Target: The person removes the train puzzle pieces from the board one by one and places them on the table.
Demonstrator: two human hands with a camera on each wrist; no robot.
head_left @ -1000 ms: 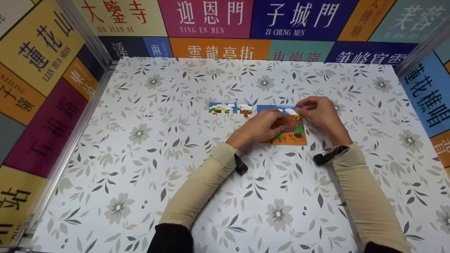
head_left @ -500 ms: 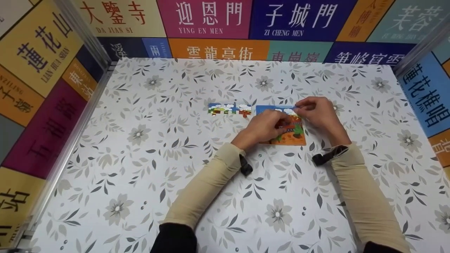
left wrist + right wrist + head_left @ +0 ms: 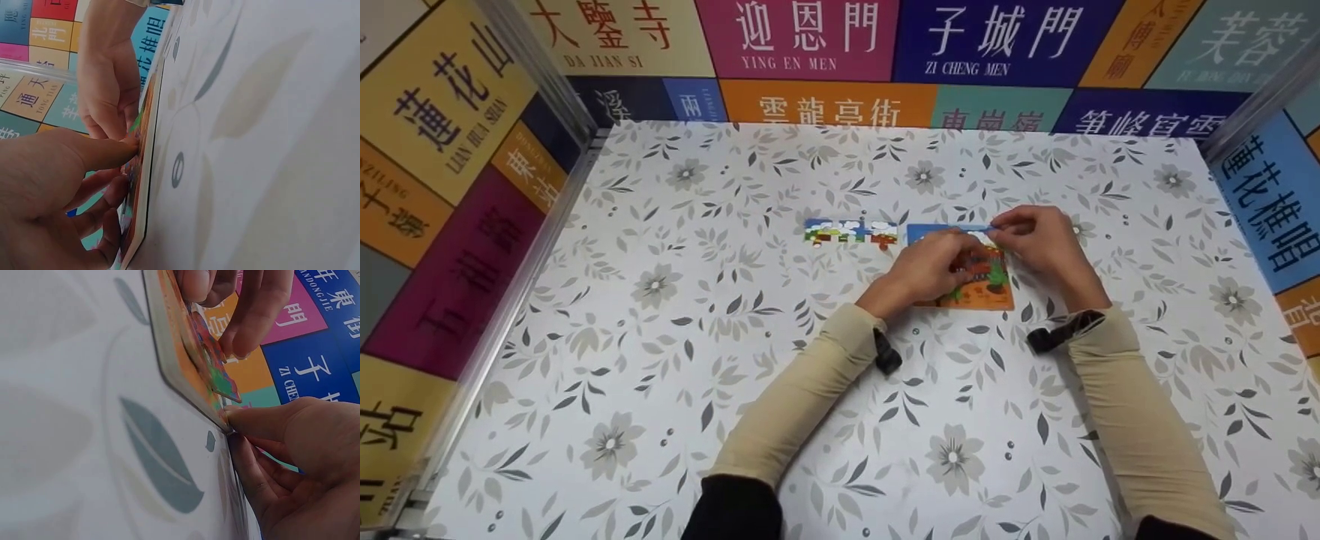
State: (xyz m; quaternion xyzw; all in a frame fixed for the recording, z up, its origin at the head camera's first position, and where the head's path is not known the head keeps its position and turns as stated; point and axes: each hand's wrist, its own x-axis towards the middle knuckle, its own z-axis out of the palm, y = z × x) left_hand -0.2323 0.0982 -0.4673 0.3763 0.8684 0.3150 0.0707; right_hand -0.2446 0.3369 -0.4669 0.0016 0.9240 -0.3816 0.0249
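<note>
A small jigsaw puzzle board (image 3: 982, 298) with a blue sky and orange ground lies flat on the table. My left hand (image 3: 931, 264) reaches over its left and middle part, thumb and fingers bent around a puzzle piece (image 3: 224, 384). In the right wrist view this red and green piece stands tilted, one edge raised off the board. At the board's far right corner, my right hand (image 3: 1041, 236) pinches the edge between thumb and fingers. The left palm hides much of the picture in the head view.
Left of the board lies a strip of puzzle pieces (image 3: 851, 231) showing sky and clouds. A white cloth with a leaf and flower print (image 3: 720, 337) covers the table. Colourful lettered panels (image 3: 810, 45) stand along the back and both sides.
My left hand has shifted slightly right and away from me over the board. The right hand stays at the corner, and the strip of pieces has not moved.
</note>
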